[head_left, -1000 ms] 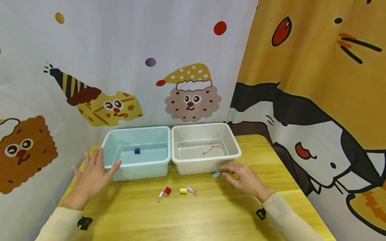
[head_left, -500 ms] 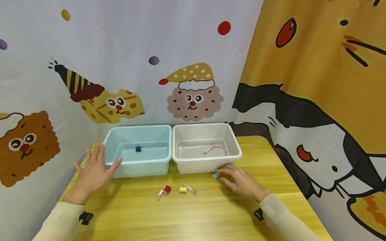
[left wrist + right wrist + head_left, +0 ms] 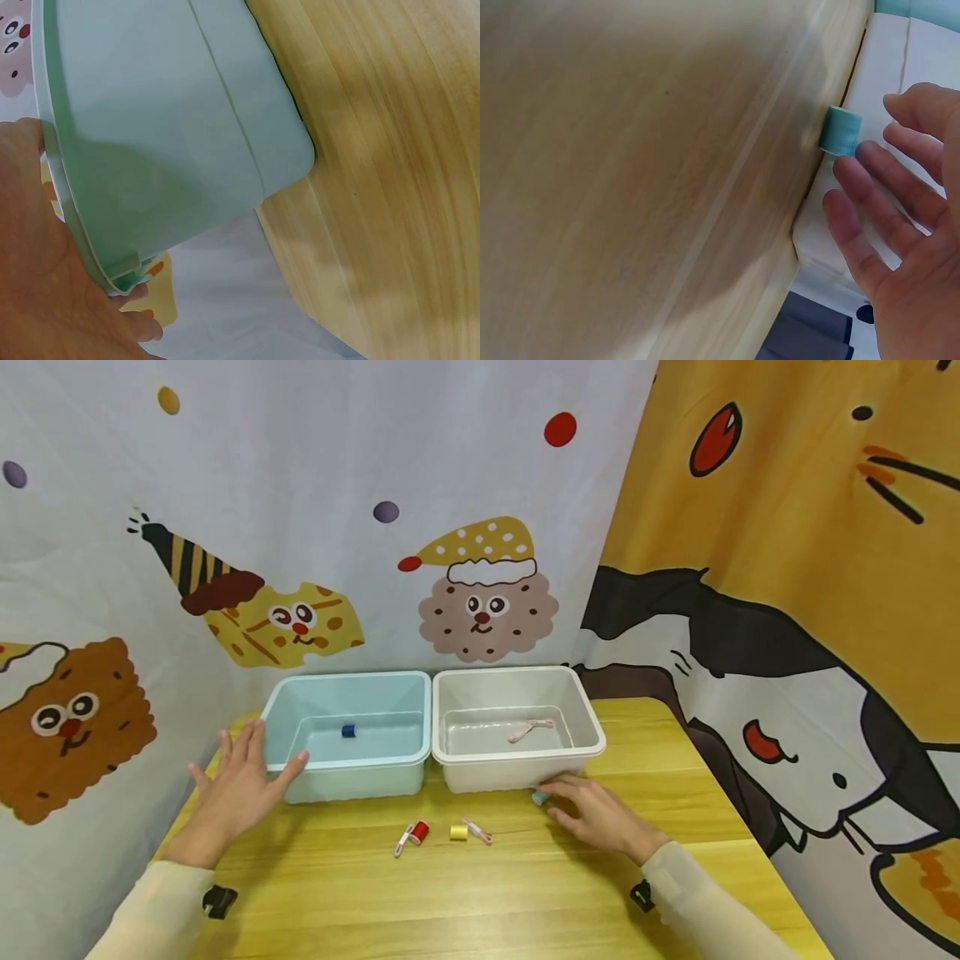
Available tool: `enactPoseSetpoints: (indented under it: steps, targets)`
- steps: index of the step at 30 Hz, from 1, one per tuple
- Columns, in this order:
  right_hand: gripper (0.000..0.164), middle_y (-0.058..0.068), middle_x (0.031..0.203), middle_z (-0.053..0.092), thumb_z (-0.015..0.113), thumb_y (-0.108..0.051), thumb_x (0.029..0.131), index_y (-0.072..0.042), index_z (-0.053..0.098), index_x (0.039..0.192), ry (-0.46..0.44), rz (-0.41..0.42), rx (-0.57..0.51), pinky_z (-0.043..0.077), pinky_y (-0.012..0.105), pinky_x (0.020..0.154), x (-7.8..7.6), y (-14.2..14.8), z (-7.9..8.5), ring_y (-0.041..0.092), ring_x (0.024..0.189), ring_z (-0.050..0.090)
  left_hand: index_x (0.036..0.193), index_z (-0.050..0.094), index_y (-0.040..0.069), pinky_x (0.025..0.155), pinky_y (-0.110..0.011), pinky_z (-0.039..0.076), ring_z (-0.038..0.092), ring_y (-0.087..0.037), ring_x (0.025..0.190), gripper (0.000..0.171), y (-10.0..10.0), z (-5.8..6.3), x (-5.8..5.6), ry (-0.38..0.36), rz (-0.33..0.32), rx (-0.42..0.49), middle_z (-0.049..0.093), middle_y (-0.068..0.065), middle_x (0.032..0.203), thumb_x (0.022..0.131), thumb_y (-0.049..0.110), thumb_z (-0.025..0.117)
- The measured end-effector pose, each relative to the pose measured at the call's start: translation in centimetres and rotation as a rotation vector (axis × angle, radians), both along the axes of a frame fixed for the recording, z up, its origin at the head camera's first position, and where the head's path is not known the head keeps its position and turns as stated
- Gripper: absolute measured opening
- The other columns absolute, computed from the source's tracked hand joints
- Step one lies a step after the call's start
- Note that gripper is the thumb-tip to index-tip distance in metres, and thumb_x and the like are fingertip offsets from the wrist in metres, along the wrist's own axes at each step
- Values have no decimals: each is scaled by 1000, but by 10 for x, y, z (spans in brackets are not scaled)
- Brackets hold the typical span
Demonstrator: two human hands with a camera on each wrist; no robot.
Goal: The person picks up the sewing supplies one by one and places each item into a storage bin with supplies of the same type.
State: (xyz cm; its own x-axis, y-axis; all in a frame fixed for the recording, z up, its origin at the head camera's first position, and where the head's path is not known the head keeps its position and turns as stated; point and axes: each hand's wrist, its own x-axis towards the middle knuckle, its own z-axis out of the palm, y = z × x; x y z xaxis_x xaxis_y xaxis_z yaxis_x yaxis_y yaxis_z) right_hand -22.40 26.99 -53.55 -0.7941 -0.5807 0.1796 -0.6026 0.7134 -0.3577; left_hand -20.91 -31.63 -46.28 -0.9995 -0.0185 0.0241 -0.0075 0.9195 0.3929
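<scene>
My left hand [image 3: 238, 797] rests with spread fingers against the front left corner of the light blue bin [image 3: 352, 783]. In the left wrist view its thumb and fingers lie along the bin's rim [image 3: 69, 202]. My right hand [image 3: 600, 814] is low at the front of the white bin [image 3: 510, 774]. Its fingertips reach a teal thread spool [image 3: 841, 130], which lies on the table against that bin. In the right wrist view the fingers are loosely bent beside the spool, with the thumb apart from it.
A dark blue spool [image 3: 348, 731] lies in the blue bin, and a pinkish looped cord [image 3: 529, 730] in the white one. On the wooden table [image 3: 450, 910] are a red spool [image 3: 420, 832], a yellow spool [image 3: 458, 833] and two small cord bundles [image 3: 403, 841]. Printed curtains stand behind.
My right hand has moved slightly left, its fingertips coming over the teal spool. The left hand stays at the blue bin's corner. The head view has shifted a little.
</scene>
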Motion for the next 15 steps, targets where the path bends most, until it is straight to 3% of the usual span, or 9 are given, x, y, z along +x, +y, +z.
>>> enactPoseSetpoints:
  steps: [15]
  targets:
    - [39,9,145,80,86,-8,105,-10,82,143,17,7,22,69,52,110,1,-2,-2,30,129,80,183,-2,-8,114,-108,-9,-14,-74,171,121,0,-1,-3,-1,0,-9,3,-43,189,115,83,40]
